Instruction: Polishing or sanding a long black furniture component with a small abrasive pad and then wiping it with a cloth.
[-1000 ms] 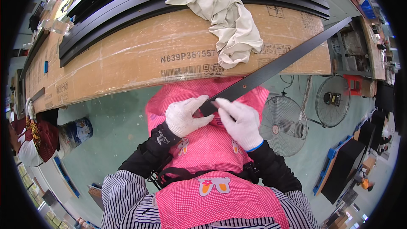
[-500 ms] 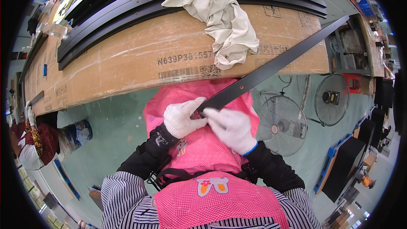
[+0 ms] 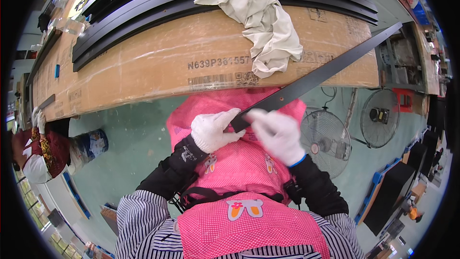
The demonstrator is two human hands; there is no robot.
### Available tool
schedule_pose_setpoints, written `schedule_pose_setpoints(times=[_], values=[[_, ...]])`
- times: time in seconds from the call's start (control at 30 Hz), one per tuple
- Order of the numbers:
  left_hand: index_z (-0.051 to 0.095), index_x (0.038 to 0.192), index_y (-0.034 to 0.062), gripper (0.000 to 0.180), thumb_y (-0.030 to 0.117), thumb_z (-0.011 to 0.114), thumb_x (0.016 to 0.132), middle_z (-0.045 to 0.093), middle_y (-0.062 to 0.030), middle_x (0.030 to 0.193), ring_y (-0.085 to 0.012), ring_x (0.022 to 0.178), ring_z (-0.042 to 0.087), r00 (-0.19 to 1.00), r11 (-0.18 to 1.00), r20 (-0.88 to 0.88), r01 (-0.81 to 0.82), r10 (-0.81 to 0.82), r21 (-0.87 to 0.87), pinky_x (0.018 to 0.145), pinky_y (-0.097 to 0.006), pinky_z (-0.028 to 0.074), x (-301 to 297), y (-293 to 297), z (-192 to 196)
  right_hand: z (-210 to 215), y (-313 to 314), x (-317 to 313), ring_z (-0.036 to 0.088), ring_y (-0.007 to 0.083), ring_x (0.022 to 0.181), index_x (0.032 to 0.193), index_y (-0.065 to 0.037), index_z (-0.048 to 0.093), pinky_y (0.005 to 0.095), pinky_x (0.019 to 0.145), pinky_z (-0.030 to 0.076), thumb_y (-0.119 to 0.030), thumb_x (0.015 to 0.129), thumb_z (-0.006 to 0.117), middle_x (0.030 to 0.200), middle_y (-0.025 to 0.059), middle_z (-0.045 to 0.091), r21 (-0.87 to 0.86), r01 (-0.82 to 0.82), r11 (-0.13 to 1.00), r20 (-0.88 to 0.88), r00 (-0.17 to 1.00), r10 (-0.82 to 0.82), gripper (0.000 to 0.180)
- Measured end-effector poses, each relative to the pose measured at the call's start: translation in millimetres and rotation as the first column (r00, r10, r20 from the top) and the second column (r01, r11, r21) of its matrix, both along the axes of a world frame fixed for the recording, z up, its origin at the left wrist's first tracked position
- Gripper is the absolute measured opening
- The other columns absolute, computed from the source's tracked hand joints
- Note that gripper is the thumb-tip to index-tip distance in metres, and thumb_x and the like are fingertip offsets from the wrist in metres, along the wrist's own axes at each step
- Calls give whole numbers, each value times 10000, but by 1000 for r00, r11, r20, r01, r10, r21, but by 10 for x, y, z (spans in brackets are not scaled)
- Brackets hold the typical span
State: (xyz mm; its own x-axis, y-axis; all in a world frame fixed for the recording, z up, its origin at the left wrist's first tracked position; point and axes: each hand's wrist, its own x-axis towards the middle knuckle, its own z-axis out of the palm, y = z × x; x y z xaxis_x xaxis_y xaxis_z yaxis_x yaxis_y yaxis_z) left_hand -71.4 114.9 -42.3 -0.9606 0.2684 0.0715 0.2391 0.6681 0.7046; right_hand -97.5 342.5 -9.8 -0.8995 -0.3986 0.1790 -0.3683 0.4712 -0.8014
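Note:
A long, flat black strip (image 3: 316,76) with a small hole near its near end slants across the front edge of the cardboard-covered bench. Its near end lies over my pink checked apron (image 3: 239,163). My left hand (image 3: 211,133), in a white knitted glove, is closed on that end, thumb below and fingers at its side. My right hand (image 3: 281,136), also white-gloved, is over the strip's near end, just right of the left hand. Its fingers are smeared by motion, so their grip is unclear.
The cardboard (image 3: 153,79) carries a crumpled off-white cloth (image 3: 275,33) and several long black strips (image 3: 158,9) behind. Two round fans, a nearer one (image 3: 328,151) and a farther one (image 3: 371,129), stand at right. Another person (image 3: 40,153) works at far left.
My right hand has shifted right and slightly up along the strip, away from the left hand. The left hand keeps its hold. The whole view has shifted slightly.

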Motion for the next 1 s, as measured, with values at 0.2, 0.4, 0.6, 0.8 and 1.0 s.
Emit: schedule_pose_setpoints(times=[0.2, 0.4, 0.6, 0.8, 1.0], values=[[740, 1204, 120, 517, 314, 898, 751, 742, -34, 794, -200, 669, 731, 996, 998, -88, 10, -15, -56, 604, -325, 567, -18, 6, 8, 34, 29, -72, 614, 238, 600, 1138, -141, 798, 361, 558, 488, -80, 923, 750, 687, 64, 573, 94, 209, 973, -138, 971, -195, 228], [738, 1208, 121, 526, 304, 904, 743, 739, -33, 814, -203, 683, 731, 995, 998, -85, 43, -48, -55, 602, -333, 567, -11, -7, 7, 22, 112, 6, 659, 195, 663, 1172, -105, 786, 319, 606, 518, -57, 914, 743, 768, 63, 671, 11, 31, 999, 27, 999, -32, 266], [732, 1175, 162, 445, 358, 852, 794, 733, -43, 835, -239, 727, 736, 999, 993, 15, 42, -41, -106, 615, -367, 569, -33, 25, 160, -54, 302, -421, 596, 78, 753, 1200, 16, 746, 250, 695, 512, -87, 995, 732, 935, 10, 708, -177, 521, 835, 160, 853, -497, 230], [615, 1013, 115, 359, 400, 761, 851, 696, -113, 911, -326, 881, 724, 953, 981, 303, 57, 3, -188, 742, -484, 570, -56, 132, 552, -12, 233, -828, 454, 7, 639, 1186, -31, 705, 196, 531, 356, -174, 1062, 663, 792, -55, 571, -352, 562, 749, 458, 801, -385, 194], [514, 1345, -16, 911, 376, 907, 623, 576, -179, 1231, -349, 1064, 624, 1000, 983, -4, 19, -20, -181, 851, -444, 528, -110, 531, 514, -411, 386, -949, 416, 21, 600, 1238, 11, 676, 206, 509, 317, -186, 1091, 617, 791, -37, 535, -301, 615, 729, 419, 772, -479, 253]])
